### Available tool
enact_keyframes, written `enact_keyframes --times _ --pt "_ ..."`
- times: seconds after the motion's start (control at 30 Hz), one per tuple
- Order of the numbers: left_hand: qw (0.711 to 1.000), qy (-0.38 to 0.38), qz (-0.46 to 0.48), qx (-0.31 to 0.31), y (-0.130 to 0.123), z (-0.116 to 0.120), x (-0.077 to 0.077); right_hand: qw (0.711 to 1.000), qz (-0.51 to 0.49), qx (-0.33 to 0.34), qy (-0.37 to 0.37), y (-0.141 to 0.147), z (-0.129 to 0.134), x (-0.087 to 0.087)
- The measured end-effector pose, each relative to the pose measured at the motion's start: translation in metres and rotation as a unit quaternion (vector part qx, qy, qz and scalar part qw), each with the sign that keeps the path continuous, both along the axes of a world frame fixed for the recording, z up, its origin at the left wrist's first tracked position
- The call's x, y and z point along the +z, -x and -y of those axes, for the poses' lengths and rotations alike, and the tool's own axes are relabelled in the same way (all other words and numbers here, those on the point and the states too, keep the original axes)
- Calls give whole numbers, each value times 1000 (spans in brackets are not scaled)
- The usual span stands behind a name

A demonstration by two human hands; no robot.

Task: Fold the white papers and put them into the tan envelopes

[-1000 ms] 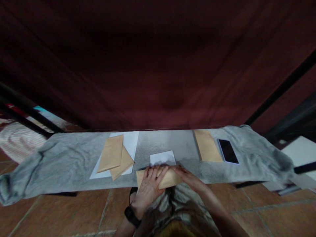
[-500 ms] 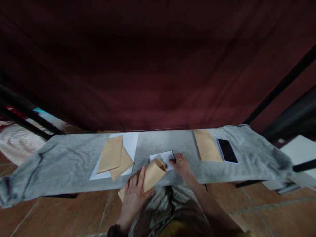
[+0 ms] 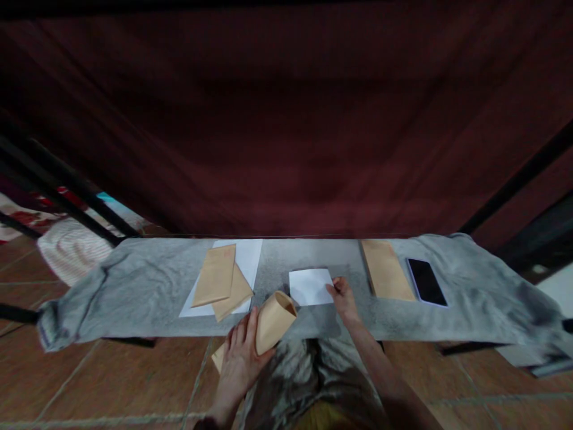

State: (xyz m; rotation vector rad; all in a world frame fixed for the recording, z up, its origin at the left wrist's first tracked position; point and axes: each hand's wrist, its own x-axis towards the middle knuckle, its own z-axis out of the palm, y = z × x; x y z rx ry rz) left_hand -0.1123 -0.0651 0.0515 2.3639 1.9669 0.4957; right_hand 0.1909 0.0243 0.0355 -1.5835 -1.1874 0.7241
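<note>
My left hand [image 3: 242, 349] is closed around a brown paper envelope [image 3: 274, 322], whose open mouth bulges wide and faces up and to the right. The envelope's lower end sticks out past the bench edge. Between the thumb and fingers of my right hand [image 3: 344, 298] is the right edge of a small white sheet of paper [image 3: 311, 286]. That sheet lies just right of the envelope's mouth, apart from it, over the grey cloth.
Two brown envelopes [image 3: 215, 275] overlap on larger white paper [image 3: 248, 257] at the left. More brown envelopes [image 3: 387, 272] and a phone [image 3: 427, 282] lie at the right. Grey cloth [image 3: 147, 280] covers the narrow bench. A dark red curtain [image 3: 308, 149] hangs behind.
My right hand has taken the white paper's edge and shifted it slightly clear of the envelope's mouth. My left hand keeps its hold. The whole view has moved a little.
</note>
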Motion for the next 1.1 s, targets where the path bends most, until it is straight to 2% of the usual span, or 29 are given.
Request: enact_keyframes --times 0.17,0.3,0.5,0.67,0.83,0.93,1.1 --pt "1000 10 20 -7 -4 -2 0 995 -84 -7 -49 -15 10 18" --pt "1000 1 24 -20 -6 -5 0 989 -132 13 -62 -14 15 28" --pt "999 -5 11 -33 -7 -6 -5 989 -73 126 -16 -10 18 29" --pt "999 8 4 -38 -6 -8 -9 984 38 175 3 -32 15 34" --pt "999 19 7 -50 -6 -10 -9 978 59 197 15 -46 10 36" --pt "998 29 10 -57 -11 -11 -6 979 62 192 19 -39 10 30" --pt "995 19 32 -94 -28 -15 3 980 55 192 23 -8 18 18"
